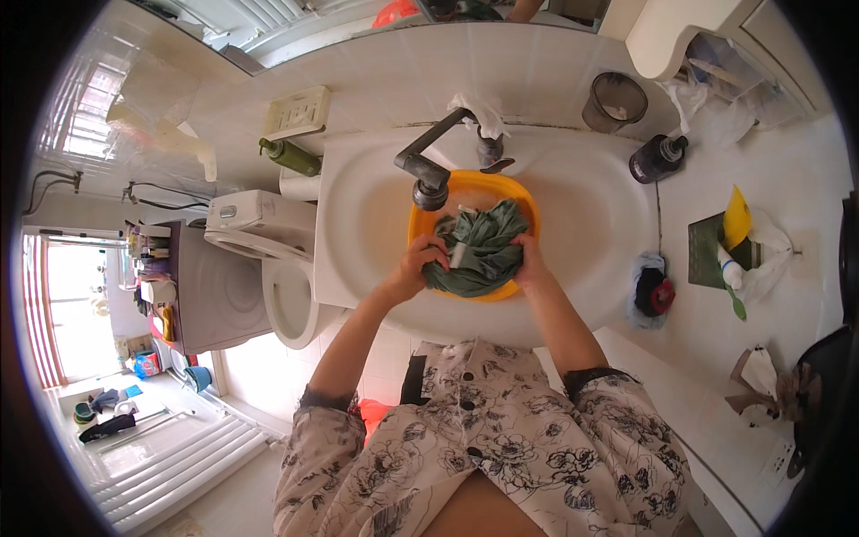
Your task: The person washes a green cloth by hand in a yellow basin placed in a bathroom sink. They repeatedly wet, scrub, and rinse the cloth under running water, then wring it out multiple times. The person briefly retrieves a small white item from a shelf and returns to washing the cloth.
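Indoors, white sink [595, 201] holds orange-yellow basin [526, 193], dark faucet [433, 141] reaching over rim. Green cloth [489, 251] bunched in or just above basin. Left hand [420, 261] grips cloth's left side, right hand [533, 258] clasps right side. Pale tag [459, 256] shows between.

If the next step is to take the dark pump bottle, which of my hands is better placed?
Probably your right hand: it is nearer to the dark pump bottle, which is at the right. Your left hand is farther, across the green cloth. Both grip the cloth, so neither is free.
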A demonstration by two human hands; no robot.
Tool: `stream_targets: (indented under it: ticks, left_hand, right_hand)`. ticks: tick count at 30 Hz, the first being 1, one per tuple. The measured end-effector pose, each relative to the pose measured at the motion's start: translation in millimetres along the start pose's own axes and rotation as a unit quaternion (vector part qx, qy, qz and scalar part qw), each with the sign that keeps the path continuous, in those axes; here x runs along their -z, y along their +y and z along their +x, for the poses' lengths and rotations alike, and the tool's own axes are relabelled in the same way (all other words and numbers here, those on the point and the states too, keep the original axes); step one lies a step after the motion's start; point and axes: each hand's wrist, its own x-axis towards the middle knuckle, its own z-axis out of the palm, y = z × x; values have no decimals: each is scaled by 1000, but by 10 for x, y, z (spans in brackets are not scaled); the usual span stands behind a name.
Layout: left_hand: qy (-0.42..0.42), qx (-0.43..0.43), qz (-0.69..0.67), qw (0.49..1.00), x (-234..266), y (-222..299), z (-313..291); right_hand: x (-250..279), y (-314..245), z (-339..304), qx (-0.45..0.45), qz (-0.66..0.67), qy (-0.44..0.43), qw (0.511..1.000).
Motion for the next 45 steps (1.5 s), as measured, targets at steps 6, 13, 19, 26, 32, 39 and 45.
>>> stream_targets:
  ticks: [6,13,19,26,32,39,45]
  left_hand:
    - [-62,3,162,985,-134,-641,-58]
    - [53,208,-398,892,-222,-778,398]
    - [-54,250,-489,834,-155,-326,479]
    - [-9,259,-669,696,-427,-643,317]
    - [-45,256,-742,618,-381,-679,323]
    - [37,208,-692,690,-374,-823,387]
    - [76,133,-447,882,-309,-561,392]
  right_hand:
    - [-154,-43,-193,146,-24,-77,986]
    - [-249,245,-516,255,-210,-96,939]
    - [65,501,-565,271,-349,-97,892]
    - [-217,625,-594,316,-183,-135,921]
    - [-237,559,-464,339,-238,-179,893]
    - [-261,403,-262,357,-314,77,876]
    - [-367,363,-367,424,-465,92,772]
